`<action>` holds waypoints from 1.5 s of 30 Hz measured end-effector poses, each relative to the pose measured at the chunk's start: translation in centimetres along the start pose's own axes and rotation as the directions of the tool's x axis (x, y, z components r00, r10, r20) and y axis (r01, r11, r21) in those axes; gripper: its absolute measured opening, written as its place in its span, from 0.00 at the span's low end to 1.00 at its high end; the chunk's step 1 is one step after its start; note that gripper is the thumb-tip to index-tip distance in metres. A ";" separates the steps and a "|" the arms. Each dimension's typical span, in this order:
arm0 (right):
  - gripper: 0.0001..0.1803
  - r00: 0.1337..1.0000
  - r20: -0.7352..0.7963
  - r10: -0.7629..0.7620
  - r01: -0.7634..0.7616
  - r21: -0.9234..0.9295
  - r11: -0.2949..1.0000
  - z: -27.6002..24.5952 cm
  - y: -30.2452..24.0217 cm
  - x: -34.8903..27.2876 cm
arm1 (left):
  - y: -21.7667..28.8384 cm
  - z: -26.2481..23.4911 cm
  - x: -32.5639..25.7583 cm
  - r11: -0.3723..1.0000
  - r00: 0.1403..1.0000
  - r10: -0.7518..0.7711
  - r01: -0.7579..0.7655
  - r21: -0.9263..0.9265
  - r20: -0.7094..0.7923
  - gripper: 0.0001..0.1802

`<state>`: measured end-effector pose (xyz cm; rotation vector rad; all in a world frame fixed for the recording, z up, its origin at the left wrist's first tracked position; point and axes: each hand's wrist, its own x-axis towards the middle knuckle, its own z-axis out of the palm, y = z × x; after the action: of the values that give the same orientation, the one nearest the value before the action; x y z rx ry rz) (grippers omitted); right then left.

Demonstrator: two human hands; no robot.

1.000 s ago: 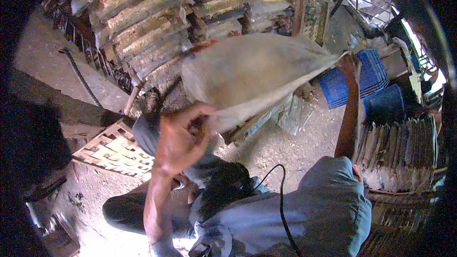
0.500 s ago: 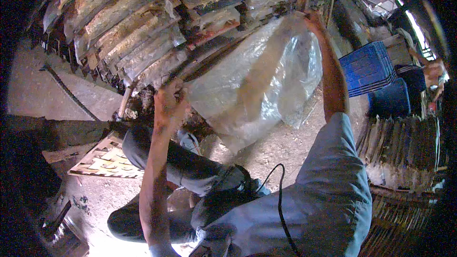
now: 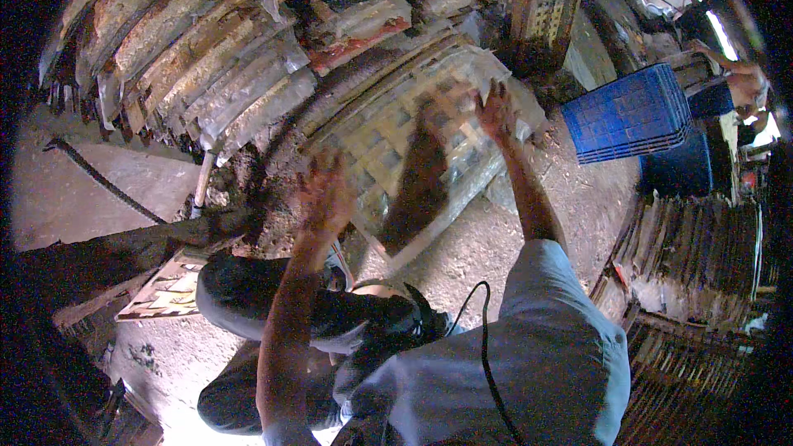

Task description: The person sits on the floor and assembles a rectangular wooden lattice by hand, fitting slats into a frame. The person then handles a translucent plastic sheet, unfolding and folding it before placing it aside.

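In front of me lies a shallow woven-lattice tray [image 3: 373, 163] with a light frame, set at a slant. A clear plastic sheet [image 3: 481, 172] is spread over it, and the lattice shows through. My left hand [image 3: 326, 196] is at the tray's left edge, slightly blurred, its fingers spread and gripping nothing. Over the tray's right part is my right hand [image 3: 497, 112], fingers apart, close to the plastic. Whether either palm touches the sheet, I cannot tell. A dark shadow falls across the middle of the tray.
Stacked plastic-wrapped trays [image 3: 198, 41] rise at the far left. Blue crates [image 3: 632, 116] stand at the right, near another person's arm [image 3: 743, 83]. Below the crates is a stack of thin slatted pieces [image 3: 694, 260]. A smaller woven piece [image 3: 165, 289] lies by my knee. A black cable [image 3: 486, 339] hangs over my shirt.
The plastic sheet, held up by both hands before, now lies down over the tray. Both hands have let go of it; the right came nearer and the left shifted right and nearer.
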<state>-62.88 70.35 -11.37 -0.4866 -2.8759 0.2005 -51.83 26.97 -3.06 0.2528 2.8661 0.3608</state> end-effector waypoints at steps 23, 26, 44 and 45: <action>0.12 0.911 0.009 -0.413 0.401 -0.260 0.878 7.0 1.1 16.0 | -8.4 11.9 4.2 0.900 0.861 -0.365 0.228 -0.372 -0.355 0.35; 0.11 0.764 -0.326 -0.557 0.399 -0.440 0.805 2.1 10.0 22.8 | -3.2 6.1 4.6 0.889 0.934 -0.325 0.249 -0.384 -0.146 0.28; 0.23 0.820 0.041 -0.571 0.484 0.483 0.730 -5.4 -21.2 -2.5 | -2.7 -15.5 -13.3 0.713 0.839 0.251 -0.498 -0.494 -0.483 0.12; 0.22 0.764 0.138 -0.630 0.390 0.680 0.622 -7.7 -26.0 -5.9 | -3.5 -16.1 -15.9 0.655 0.785 0.161 -0.538 -0.530 -0.599 0.13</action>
<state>-63.62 44.78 -0.63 0.5854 -2.8721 1.1929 -41.27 16.87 14.62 0.6795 2.8564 1.7705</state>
